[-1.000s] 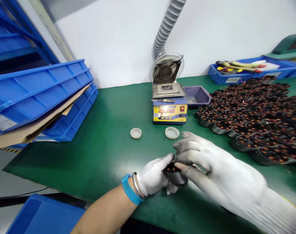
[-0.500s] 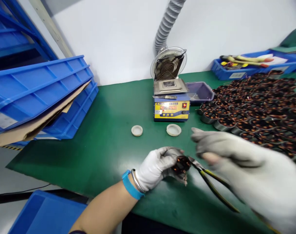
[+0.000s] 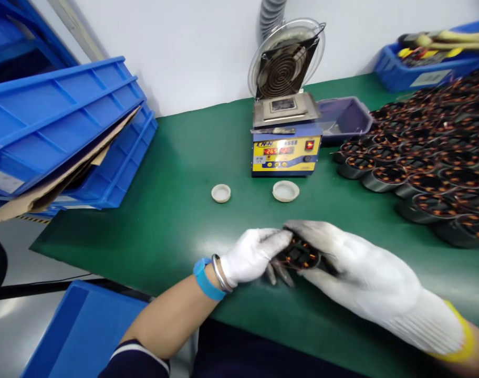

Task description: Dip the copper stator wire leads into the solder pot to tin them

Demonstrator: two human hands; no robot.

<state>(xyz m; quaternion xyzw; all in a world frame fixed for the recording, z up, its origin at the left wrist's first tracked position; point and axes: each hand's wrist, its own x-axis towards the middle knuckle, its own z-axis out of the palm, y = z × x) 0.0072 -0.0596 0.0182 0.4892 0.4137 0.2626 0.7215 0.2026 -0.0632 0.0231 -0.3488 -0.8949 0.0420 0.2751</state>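
A small round motor stator [image 3: 302, 254], dark with copper windings showing inside its ring, is held between both gloved hands just above the green table. My left hand [image 3: 253, 257], in a white glove with smudged fingertips, is closed on its left side, thumb on top. Around the right side curl the fingers and thumb of my right hand [image 3: 365, 273], also in a white glove. The hands partly cover the stator's rim. Beyond them stand two small shallow white dishes, the left one [image 3: 221, 193] smaller than the right one [image 3: 285, 191].
A yellow and blue solder pot [image 3: 287, 155] with a lit display stands behind the dishes, beside a purple bin [image 3: 347, 121]. Rows of stators [image 3: 428, 207] fill the right. At the back right is a blue tool bin [image 3: 405, 73]. Blue crates [image 3: 66, 118] lean at left.
My right hand has come in from the right and taken hold of the stator. The cutting pliers seen beside the stator before are out of sight. The view has shifted.
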